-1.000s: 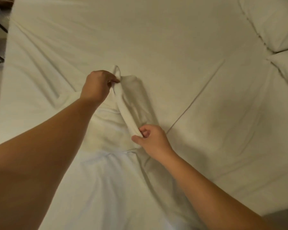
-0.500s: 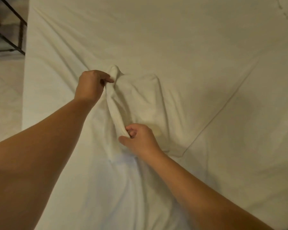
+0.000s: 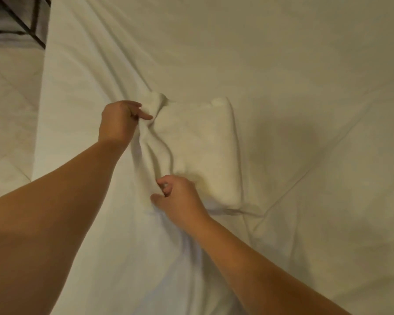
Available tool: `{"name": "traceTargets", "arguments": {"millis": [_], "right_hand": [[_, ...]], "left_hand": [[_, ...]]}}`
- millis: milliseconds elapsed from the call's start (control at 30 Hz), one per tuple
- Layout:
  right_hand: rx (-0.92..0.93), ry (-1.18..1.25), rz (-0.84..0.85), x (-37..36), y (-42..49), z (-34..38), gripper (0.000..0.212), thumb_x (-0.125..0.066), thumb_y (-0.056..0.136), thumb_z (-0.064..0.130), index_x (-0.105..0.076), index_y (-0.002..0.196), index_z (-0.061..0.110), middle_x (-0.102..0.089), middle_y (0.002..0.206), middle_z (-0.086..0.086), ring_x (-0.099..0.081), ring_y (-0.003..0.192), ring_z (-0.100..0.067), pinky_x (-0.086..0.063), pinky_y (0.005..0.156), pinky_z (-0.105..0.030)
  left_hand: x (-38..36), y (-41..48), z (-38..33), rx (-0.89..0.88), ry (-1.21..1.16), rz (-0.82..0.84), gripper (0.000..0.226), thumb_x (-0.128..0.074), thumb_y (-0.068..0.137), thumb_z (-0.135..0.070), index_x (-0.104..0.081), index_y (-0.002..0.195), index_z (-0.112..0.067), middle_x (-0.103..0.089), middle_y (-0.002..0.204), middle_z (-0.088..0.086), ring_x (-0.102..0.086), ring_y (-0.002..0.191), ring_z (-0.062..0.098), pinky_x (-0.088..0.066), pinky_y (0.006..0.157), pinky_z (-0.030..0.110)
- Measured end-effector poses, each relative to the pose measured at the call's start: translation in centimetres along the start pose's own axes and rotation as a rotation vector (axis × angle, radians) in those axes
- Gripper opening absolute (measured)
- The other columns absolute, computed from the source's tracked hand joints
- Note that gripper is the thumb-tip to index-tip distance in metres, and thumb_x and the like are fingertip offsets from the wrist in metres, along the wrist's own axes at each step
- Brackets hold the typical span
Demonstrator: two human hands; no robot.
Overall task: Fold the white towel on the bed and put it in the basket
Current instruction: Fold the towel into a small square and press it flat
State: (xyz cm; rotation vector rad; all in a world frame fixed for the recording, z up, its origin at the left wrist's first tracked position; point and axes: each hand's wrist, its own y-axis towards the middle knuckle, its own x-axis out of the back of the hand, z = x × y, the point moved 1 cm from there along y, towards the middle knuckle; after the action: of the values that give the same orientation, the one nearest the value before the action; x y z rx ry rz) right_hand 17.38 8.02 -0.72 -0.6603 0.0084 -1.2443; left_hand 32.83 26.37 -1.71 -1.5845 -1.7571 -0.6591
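White towel (image 3: 198,153) partly folded on bed (image 3: 282,64), left edge bunched. Left hand (image 3: 118,121) fingers pinch far corner; right hand (image 3: 180,198) fingers pinch near edge. Basket out of view.

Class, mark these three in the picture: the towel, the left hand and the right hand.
towel (image 3: 205,142): head view, flat folded part.
left hand (image 3: 117,120): head view, back of the hand.
right hand (image 3: 182,197): head view, back of the hand.

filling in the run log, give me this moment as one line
phase: folding | left hand: pinching white towel far edge | right hand: at near edge | towel on bed | basket: not in view
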Motion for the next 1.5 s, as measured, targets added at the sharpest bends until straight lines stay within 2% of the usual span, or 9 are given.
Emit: {"name": "traceTargets", "arguments": {"millis": [100,233,367,500,700,833,1067,1233,1500], "right_hand": [[0.006,-0.044,0.015,-0.6,0.1,-0.3,0.018,-0.072,0.077,0.016,-0.071,0.095,0.011,-0.056,0.053,0.021,-0.049,0.05,-0.001,-0.054,0.062,-0.029],[-0.019,-0.055,0.041,-1.1,0.1,-0.8,0.026,-0.074,0.08,0.014,-0.075,0.106,0.015,-0.058,0.055,0.024,-0.056,0.056,0.005,-0.049,0.065,-0.014],[-0.042,-0.061,0.113,-2.0,-0.2,-0.6,0.041,-0.07,0.083,0.014,-0.071,0.123,0.019,-0.076,0.089,0.002,-0.072,0.089,-0.016,-0.057,0.087,-0.027],[-0.06,-0.056,0.175,-2.4,-1.0,-1.0,0.046,-0.072,0.082,0.016,-0.068,0.128,0.021,-0.076,0.106,-0.002,-0.071,0.099,-0.017,-0.056,0.093,-0.031],[-0.069,-0.019,0.043,-0.5,-1.8,-1.8,0.036,-0.069,0.082,0.013,-0.074,0.115,0.027,-0.069,0.092,0.011,-0.07,0.081,-0.012,-0.059,0.079,-0.028],[-0.042,0.014,-0.087,2.5,-1.9,-2.2,0.036,-0.069,0.081,0.011,-0.074,0.109,0.032,-0.07,0.098,0.011,-0.062,0.073,-0.002,-0.056,0.078,-0.025],[0.065,-0.104,-0.298,9.3,-1.0,-4.1,0.05,-0.075,0.084,0.012,-0.064,0.131,0.027,-0.054,0.125,0.007,-0.054,0.108,-0.006,-0.035,0.088,0.002],[0.006,-0.184,-0.257,12.5,1.1,-5.4,0.058,-0.071,0.089,0.022,-0.052,0.142,0.034,-0.042,0.148,-0.002,-0.042,0.135,-0.013,-0.032,0.117,-0.03],[-0.062,-0.156,-0.167,14.5,4.6,-8.7,0.059,-0.067,0.091,0.033,-0.045,0.142,0.054,-0.028,0.159,-0.002,-0.032,0.145,-0.016,-0.029,0.121,-0.045]], "left_hand": [[-0.3,-0.3,1.1,0.053,-0.032,0.017,0.041,-0.063,0.086,0.009,-0.084,0.091,-0.025,-0.07,0.126,-0.002,-0.065,0.114,0.015,-0.052,0.1,0.026],[-0.7,-0.7,2.0,0.082,-0.018,0.037,0.041,-0.066,0.088,0.005,-0.084,0.094,-0.031,-0.067,0.13,-0.005,-0.062,0.119,0.014,-0.051,0.103,0.028],[-1.0,-1.3,2.5,0.084,0.072,0.051,0.031,-0.066,0.093,-0.005,-0.082,0.101,-0.03,-0.063,0.136,-0.003,-0.059,0.123,0.017,-0.044,0.103,0.024],[-0.7,-2.3,3.4,0.106,0.147,0.063,0.029,-0.059,0.099,-0.011,-0.08,0.111,-0.027,-0.061,0.141,0.001,-0.056,0.13,0.022,-0.041,0.112,0.032],[-0.1,-5.3,3.0,0.199,0.034,0.068,0.033,-0.059,0.099,-0.028,-0.07,0.129,-0.023,-0.065,0.135,0.003,-0.064,0.117,0.024,-0.047,0.106,0.036],[0.1,-8.1,2.5,0.366,-0.179,0.095,0.056,-0.063,0.095,-0.049,-0.054,0.145,-0.025,-0.062,0.138,0.003,-0.062,0.12,0.023,-0.044,0.098,0.029],[-2.0,-13.1,3.0,0.416,-0.297,0.153,0.076,-0.072,0.09,-0.046,-0.039,0.155,-0.027,-0.056,0.144,0.005,-0.055,0.13,0.023,-0.04,0.097,0.028],[-3.9,-15.0,3.6,0.486,-0.397,0.133,0.079,-0.073,0.088,-0.047,-0.036,0.156,-0.029,-0.051,0.149,-0.001,-0.053,0.133,0.019,-0.044,0.105,0.034],[-6.0,-14.9,3.6,0.454,-0.44,0.036,0.075,-0.073,0.088,-0.038,-0.038,0.154,-0.028,-0.047,0.151,-0.007,-0.048,0.136,0.013,-0.04,0.112,0.033]]}}
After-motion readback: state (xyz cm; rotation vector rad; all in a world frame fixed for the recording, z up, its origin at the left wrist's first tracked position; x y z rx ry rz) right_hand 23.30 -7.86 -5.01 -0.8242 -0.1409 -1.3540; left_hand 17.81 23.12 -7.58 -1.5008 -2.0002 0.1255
